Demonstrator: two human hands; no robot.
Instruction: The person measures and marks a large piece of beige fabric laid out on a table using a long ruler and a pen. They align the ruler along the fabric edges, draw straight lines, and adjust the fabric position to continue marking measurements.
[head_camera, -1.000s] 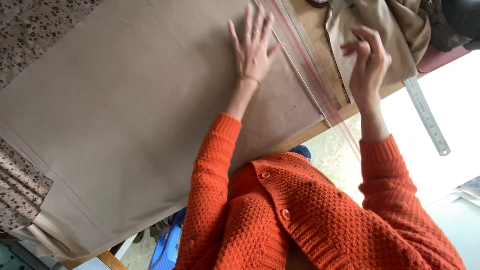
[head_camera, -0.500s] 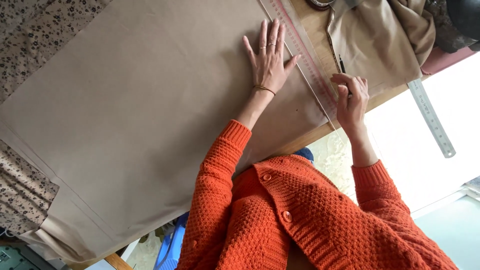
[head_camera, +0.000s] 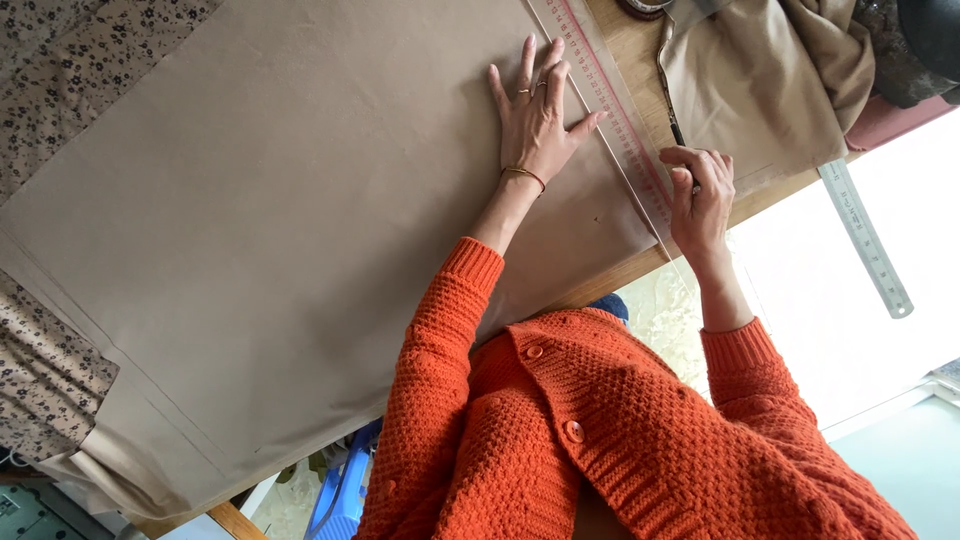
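Clear ruler (head_camera: 612, 110) lies along the right edge of the tan fabric (head_camera: 300, 220), far side of the wooden table (head_camera: 610, 275). My left hand (head_camera: 537, 120) is spread flat, pressing fabric beside it. My right hand (head_camera: 700, 195) pinches a dark marking tool (head_camera: 676, 128). Risk: light pressure lets the ruler slide, skewing the line.
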